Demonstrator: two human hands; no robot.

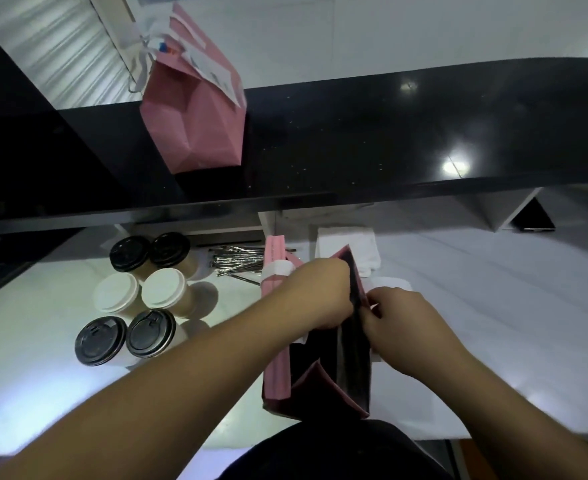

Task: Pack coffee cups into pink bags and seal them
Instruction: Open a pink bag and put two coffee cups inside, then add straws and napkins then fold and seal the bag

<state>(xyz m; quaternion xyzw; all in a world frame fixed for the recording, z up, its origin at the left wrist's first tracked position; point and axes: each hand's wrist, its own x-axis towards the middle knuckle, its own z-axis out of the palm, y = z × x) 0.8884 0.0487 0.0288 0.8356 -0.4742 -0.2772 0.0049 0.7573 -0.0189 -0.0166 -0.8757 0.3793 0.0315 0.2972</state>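
An open pink bag (pixel 323 393) stands on the white counter in front of me, its inside dark. My left hand (pixel 320 292) grips the bag's left top edge and my right hand (pixel 403 317) pinches its right top edge. Several lidded coffee cups stand to the left: black-lidded ones (pixel 129 252) at the back, white-lidded ones (pixel 163 288) in the middle, and black-lidded ones (pixel 151 333) in front. A stack of flat pink bags (pixel 274 261) with a white band lies behind my left hand. A sealed pink bag (pixel 195 123) stands on the black upper ledge.
A bundle of wrapped straws (pixel 237 263) lies between the cups and the flat bags. White napkins (pixel 348 244) sit behind the open bag. The black ledge (pixel 389 140) runs across above the white counter (pixel 25 358). A triangular stand (pixel 524 216) is at the right.
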